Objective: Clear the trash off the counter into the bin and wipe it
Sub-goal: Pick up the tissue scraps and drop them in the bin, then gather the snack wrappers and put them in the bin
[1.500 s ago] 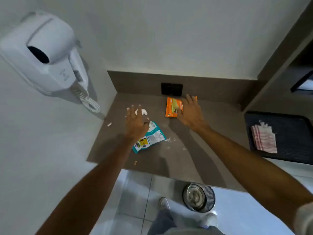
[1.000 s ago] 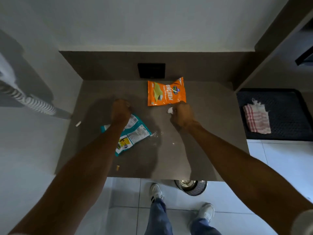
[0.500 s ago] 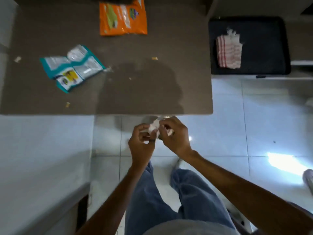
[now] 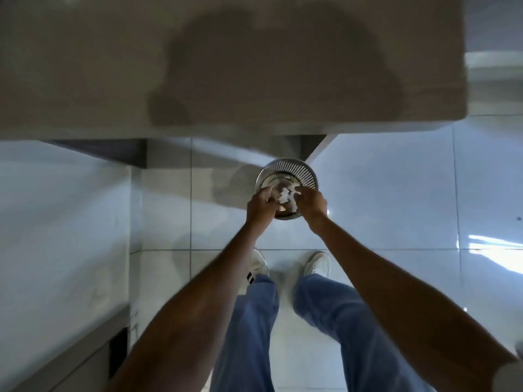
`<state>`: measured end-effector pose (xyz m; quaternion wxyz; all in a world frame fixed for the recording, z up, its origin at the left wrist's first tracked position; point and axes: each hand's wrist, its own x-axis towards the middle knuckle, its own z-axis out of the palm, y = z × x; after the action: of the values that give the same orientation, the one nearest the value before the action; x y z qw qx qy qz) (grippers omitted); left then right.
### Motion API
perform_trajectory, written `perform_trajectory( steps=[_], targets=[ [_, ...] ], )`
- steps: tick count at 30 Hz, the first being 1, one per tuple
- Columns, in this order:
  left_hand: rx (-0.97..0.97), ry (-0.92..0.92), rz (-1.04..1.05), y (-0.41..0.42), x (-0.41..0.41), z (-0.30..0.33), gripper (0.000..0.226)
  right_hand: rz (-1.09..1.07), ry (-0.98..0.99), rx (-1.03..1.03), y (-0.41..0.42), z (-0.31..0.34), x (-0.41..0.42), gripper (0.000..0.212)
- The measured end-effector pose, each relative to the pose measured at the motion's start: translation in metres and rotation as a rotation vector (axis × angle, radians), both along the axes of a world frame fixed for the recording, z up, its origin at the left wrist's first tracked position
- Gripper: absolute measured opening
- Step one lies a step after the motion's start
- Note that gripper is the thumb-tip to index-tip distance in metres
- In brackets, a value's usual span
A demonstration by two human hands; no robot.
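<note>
We look straight down at our two hands, both held over the bin (image 4: 286, 190), a small round metal can with a perforated wall standing on the tiled floor (image 4: 396, 207) at about 12 o'clock from our shoes (image 4: 318, 263). Our left hand (image 4: 260, 207) sits at the bin's 8 o'clock rim, fingers curled loosely; whether it grips anything we cannot tell through the blur. Our right hand (image 4: 311, 203) sits at the 4 o'clock rim with its fingers spread open toward the middle, gripping nothing that we can see. Between the two hands, white scraps (image 4: 284, 193) show against the bin's shiny inside; whether they are falling or already lying at the bottom we cannot tell. The counter (image 4: 85, 66) fills the top of the view, at 12 o'clock beyond the bin, its front edge near the bin's far rim, with our shadow dark across it. The stretch of it in view is blurred. Blue trousers (image 4: 249, 321) run down to 6 o'clock.
</note>
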<state>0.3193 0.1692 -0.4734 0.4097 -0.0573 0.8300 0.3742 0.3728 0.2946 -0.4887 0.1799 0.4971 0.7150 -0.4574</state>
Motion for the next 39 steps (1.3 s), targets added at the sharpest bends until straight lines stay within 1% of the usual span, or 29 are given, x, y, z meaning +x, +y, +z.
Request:
perform_trajectory(
  steps=[1, 2, 4, 6, 7, 9, 11, 12, 14, 15, 17, 18, 19, 21, 23, 24, 25, 26, 27, 28, 29, 31, 34, 35, 36, 37, 38, 39],
  targets=[
    [-0.037, 0.126, -0.048, -0.010, 0.009, 0.031, 0.038, 0.109, 0.058, 0.065, -0.006, 0.030, 0.010, 0.033],
    [-0.034, 0.235, -0.085, -0.020, 0.021, 0.068, 0.039, 0.233, 0.151, 0.144, -0.013, 0.064, 0.022, 0.034],
    [-0.017, 0.451, -0.151, -0.041, 0.046, 0.148, 0.039, 0.484, 0.399, 0.325, -0.032, 0.143, 0.040, 0.038],
    [-0.049, 0.674, -0.188, -0.061, 0.058, 0.216, 0.043, 0.678, 0.625, 0.457, -0.047, 0.212, 0.044, 0.041],
    [-0.071, 0.784, -0.172, -0.071, 0.055, 0.248, 0.044, 0.737, 0.730, 0.503, -0.053, 0.246, 0.036, 0.040],
    [-0.126, 0.984, -0.108, -0.089, 0.031, 0.297, 0.044, 0.767, 0.917, 0.581, -0.061, 0.300, 0.005, 0.039],
    [-0.177, 1.118, -0.069, -0.102, -0.011, 0.328, 0.053, 0.774, 1.037, 0.655, -0.065, 0.335, -0.043, 0.039],
    [-0.204, 1.142, -0.062, -0.107, -0.039, 0.342, 0.059, 0.786, 1.061, 0.684, -0.065, 0.349, -0.074, 0.039],
    [-0.307, 1.111, -0.087, -0.116, -0.102, 0.364, 0.073, 0.823, 0.989, 0.749, -0.062, 0.370, -0.147, 0.045],
    [-0.375, 1.046, -0.103, -0.121, -0.132, 0.371, 0.082, 0.857, 0.903, 0.786, -0.059, 0.376, -0.183, 0.051],
    [-0.464, 0.857, -0.137, -0.133, -0.192, 0.378, 0.110, 0.908, 0.682, 0.844, -0.053, 0.382, -0.258, 0.063],
    [-0.503, 0.788, -0.184, -0.140, -0.221, 0.376, 0.122, 0.896, 0.581, 0.866, -0.048, 0.383, -0.294, 0.069],
    [-0.547, 0.742, -0.248, -0.149, -0.249, 0.372, 0.129, 0.876, 0.504, 0.888, -0.042, 0.383, -0.330, 0.075],
    [-0.606, 0.646, -0.365, -0.168, -0.293, 0.362, 0.131, 0.870, 0.385, 0.900, -0.030, 0.380, -0.389, 0.084],
    [-0.542, 0.505, -0.398, -0.180, -0.324, 0.359, 0.129, 0.893, 0.252, 0.832, -0.026, 0.371, -0.432, 0.084],
    [-0.498, 0.481, -0.388, -0.180, -0.333, 0.360, 0.123, 0.898, 0.187, 0.787, -0.026, 0.368, -0.445, 0.081],
    [-0.474, 0.522, -0.360, -0.177, -0.337, 0.361, 0.112, 0.885, 0.156, 0.752, -0.024, 0.366, -0.452, 0.074],
    [-0.461, 0.607, -0.317, -0.173, -0.339, 0.363, 0.093, 0.846, 0.183, 0.725, -0.025, 0.366, -0.454, 0.062],
    [-0.453, 0.689, -0.259, -0.170, -0.339, 0.366, 0.073, 0.794, 0.251, 0.698, -0.027, 0.367, -0.451, 0.049],
    [-0.448, 0.749, -0.191, -0.166, -0.336, 0.371, 0.058, 0.752, 0.329, 0.675, -0.029, 0.369, -0.445, 0.039],
    [-0.430, 0.785, -0.123, -0.163, -0.331, 0.378, 0.050, 0.719, 0.391, 0.658, -0.032, 0.373, -0.436, 0.035],
    [-0.347, 0.814, 0.016, -0.156, -0.318, 0.395, 0.044, 0.601, 0.528, 0.639, -0.036, 0.390, -0.410, 0.034],
    [-0.081, 0.891, 0.318, -0.135, -0.278, 0.432, 0.029, 0.321, 0.870, 0.510, -0.050, 0.424, -0.340, 0.033],
    [-0.005, 0.920, 0.388, -0.126, -0.258, 0.443, 0.023, 0.236, 0.946, 0.427, -0.059, 0.432, -0.311, 0.030],
    [0.055, 0.926, 0.440, -0.116, -0.232, 0.451, 0.017, 0.161, 0.985, 0.285, -0.068, 0.439, -0.276, 0.027],
    [0.116, 0.882, 0.487, -0.107, -0.203, 0.457, 0.013, 0.112, 1.006, 0.115, -0.079, 0.442, -0.240, 0.026],
    [0.185, 0.791, 0.531, -0.098, -0.171, 0.459, 0.018, 0.088, 1.006, -0.006, -0.089, 0.442, -0.203, 0.024],
    [0.266, 0.687, 0.567, -0.090, -0.138, 0.458, 0.028, 0.090, 0.982, -0.051, -0.096, 0.439, -0.166, 0.022]
  ],
)
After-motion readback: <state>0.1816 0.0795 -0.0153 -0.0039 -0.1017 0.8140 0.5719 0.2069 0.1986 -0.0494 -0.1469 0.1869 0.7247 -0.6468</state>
